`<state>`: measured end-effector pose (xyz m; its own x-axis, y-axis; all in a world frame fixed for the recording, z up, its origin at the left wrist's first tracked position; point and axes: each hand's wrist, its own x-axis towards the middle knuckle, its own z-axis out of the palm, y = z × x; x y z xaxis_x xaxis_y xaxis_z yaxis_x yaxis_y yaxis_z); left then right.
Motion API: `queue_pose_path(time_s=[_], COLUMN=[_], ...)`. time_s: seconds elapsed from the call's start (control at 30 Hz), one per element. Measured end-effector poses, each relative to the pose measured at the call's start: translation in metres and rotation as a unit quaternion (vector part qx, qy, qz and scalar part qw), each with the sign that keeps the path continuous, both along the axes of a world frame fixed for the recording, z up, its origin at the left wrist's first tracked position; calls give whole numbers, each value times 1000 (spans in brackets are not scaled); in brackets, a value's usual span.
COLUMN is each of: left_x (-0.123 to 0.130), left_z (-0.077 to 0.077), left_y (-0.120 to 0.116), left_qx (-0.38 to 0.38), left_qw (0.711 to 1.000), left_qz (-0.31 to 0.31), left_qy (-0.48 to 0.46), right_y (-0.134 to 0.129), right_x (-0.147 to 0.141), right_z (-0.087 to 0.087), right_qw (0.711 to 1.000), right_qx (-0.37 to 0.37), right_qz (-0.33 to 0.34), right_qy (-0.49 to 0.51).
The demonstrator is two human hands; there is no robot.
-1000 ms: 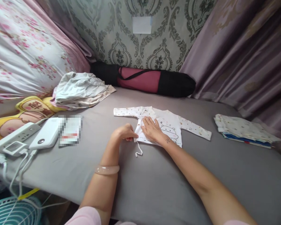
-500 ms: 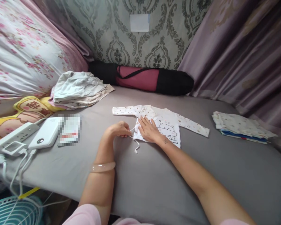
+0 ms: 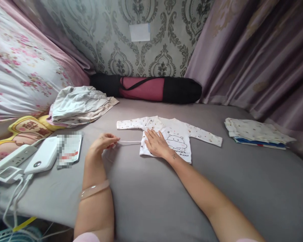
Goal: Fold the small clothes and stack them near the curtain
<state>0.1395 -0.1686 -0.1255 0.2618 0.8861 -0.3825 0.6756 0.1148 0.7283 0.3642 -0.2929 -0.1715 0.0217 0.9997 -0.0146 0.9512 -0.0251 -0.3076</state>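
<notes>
A small white baby shirt [image 3: 178, 143] with a hippo drawing and patterned sleeves lies spread flat on the grey sheet [image 3: 151, 198]. From its left side a thin white tie string [image 3: 130, 142] runs out straight and taut. My left hand [image 3: 104, 143], closed, pinches the string's outer part between thumb and fingers, left of the shirt. My right hand [image 3: 155, 143] lies flat on the shirt's left front, fingers spread, pressing on the cloth and covering part of it.
Folded clothes [image 3: 257, 132] lie at the right, a loose clothes pile [image 3: 78, 104] at back left. A long black and red bag [image 3: 143, 89] rests along the wall. At left are a power strip [image 3: 12, 161], a white power bank [image 3: 41, 154], cables and a yellow cushion [image 3: 22, 134].
My left hand has moved left, away from the shirt, drawing the string out straight. My right hand stays on the shirt. The whole view has shifted slightly.
</notes>
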Motion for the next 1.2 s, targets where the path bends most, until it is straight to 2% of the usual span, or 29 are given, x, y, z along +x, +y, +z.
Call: queue_pose_path(time_s=[0.1, 0.17, 0.23, 0.33, 0.4, 0.5, 0.57, 0.63, 0.7, 0.77, 0.83, 0.97, 1.1, 1.2], left_x=[0, 7, 22, 55, 79, 108, 116, 115, 108, 98, 90, 87, 89, 88], left_z=[-6, -8, -7, -2, 2, 6, 5, 0, -7, -14, -17, -12, -6, -8], left_y=[4, 4, 1, -17, -37, -66, -75, -73, -62, -50, -42, -44, -49, -49], left_qx=[63, 160, 257, 354, 380, 349, 334, 354, 361, 310, 221, 65, 5, -19], left_qw=[997, 984, 963, 935, 918, 887, 881, 896, 921, 945, 962, 983, 977, 973], left_qz=[23, 29, 23, -25, -90, -238, -267, -212, -129, -87, -96, -142, -192, -214], left_qy=[32, 68, 83, 12, -75, -188, -201, -163, -67, 54, 126, 95, 93, 84], right_y=[-3, -4, -4, -4, -6, -11, -16, -19, -20, -20, -20, -19, -18, -18], right_x=[1, 4, 12, 31, 47, 71, 84, 92, 94, 89, 80, 56, 45, 44], right_z=[3, 8, 15, 27, 34, 41, 42, 39, 34, 27, 19, 5, -4, -5], right_qw=[1000, 998, 994, 977, 962, 945, 936, 932, 936, 950, 968, 988, 989, 988], right_qx=[7, 14, 36, 94, 111, 105, 102, 102, 101, 91, 69, 9, -33, -40], right_qz=[8, 8, -21, -118, -180, -241, -271, -290, -288, -259, -212, -146, -146, -149], right_qy=[28, 62, 101, 150, 172, 192, 199, 193, 173, 146, 115, 45, 7, -9])
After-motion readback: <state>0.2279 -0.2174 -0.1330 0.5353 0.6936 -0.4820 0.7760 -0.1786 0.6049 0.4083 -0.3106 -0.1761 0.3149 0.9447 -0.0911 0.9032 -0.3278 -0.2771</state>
